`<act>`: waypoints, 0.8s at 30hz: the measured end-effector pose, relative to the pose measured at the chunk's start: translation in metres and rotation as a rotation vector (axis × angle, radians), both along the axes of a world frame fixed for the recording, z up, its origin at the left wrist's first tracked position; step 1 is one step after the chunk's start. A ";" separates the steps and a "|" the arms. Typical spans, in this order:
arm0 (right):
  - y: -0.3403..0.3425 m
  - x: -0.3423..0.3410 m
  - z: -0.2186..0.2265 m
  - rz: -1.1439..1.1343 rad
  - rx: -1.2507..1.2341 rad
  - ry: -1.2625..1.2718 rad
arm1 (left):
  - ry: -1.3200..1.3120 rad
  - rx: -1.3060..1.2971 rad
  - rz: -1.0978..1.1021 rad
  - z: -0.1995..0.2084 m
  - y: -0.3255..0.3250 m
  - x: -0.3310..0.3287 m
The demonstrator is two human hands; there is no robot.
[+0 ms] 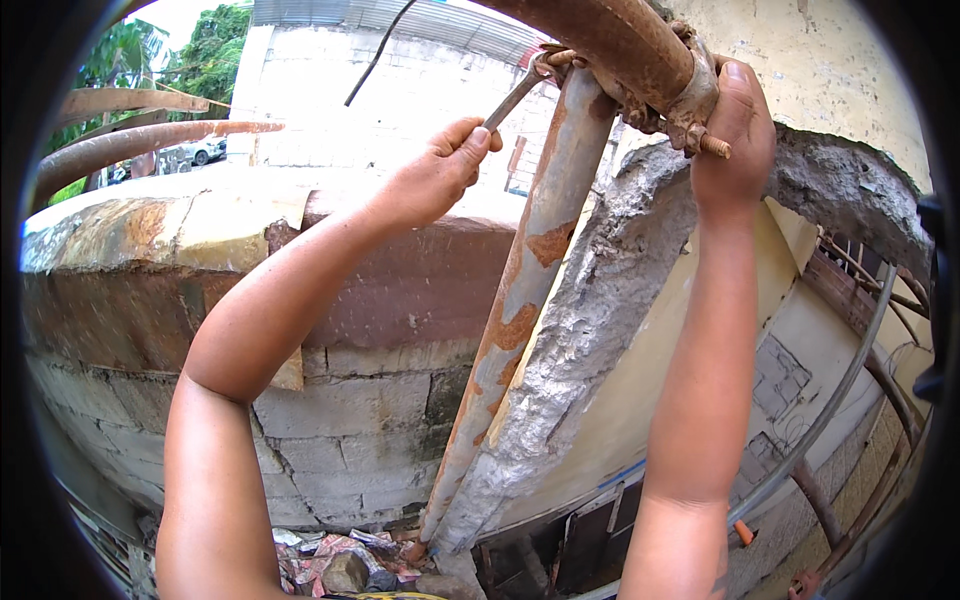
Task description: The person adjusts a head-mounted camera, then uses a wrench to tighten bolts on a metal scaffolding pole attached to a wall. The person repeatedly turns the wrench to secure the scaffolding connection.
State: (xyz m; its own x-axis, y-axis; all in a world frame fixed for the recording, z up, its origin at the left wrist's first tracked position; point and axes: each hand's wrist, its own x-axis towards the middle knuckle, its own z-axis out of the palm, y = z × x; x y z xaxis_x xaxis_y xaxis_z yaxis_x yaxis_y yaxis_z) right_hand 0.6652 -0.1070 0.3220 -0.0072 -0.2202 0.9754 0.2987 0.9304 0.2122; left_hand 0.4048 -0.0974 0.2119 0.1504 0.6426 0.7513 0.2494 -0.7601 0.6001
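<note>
My left hand (455, 165) is closed round the handle of a metal wrench (513, 100). The wrench's head meets a rusty bolt end where two pipes join. My right hand (738, 140) wraps round the outer side of a rusty scaffold clamp (693, 100), thumb on top; its other fingers are mostly hidden behind. A threaded bolt (716, 147) sticks out below that hand. The clamp sits round a thick rusty pipe (620, 40) coming from the top edge. Under it stands an upright grey pipe (522, 275) with rust patches.
A broken concrete edge (570, 370) runs close beside the upright pipe. Left is a block wall (370, 420) with rusty sheet metal (400, 280) above. A curved grey pipe (835, 400) crosses at right. Rubble (345, 572) lies at the bottom. A dark cable (378, 55) hangs overhead.
</note>
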 end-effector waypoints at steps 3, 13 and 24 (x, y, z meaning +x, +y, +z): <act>-0.003 -0.004 -0.004 -0.023 0.003 0.009 | 0.197 0.109 0.199 0.020 -0.004 -0.021; 0.003 0.001 -0.003 -0.003 -0.031 0.005 | 0.291 -0.139 0.283 0.042 -0.024 0.004; 0.001 0.002 0.000 -0.005 -0.009 0.011 | 0.515 0.273 0.692 0.077 -0.034 -0.048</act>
State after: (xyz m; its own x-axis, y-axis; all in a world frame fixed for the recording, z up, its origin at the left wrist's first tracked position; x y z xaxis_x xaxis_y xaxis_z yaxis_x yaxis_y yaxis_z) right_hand 0.6671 -0.1065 0.3220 0.0027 -0.2118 0.9773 0.3053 0.9308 0.2009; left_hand 0.3572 -0.1318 0.2889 0.1561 0.5236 0.8375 0.8914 -0.4399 0.1089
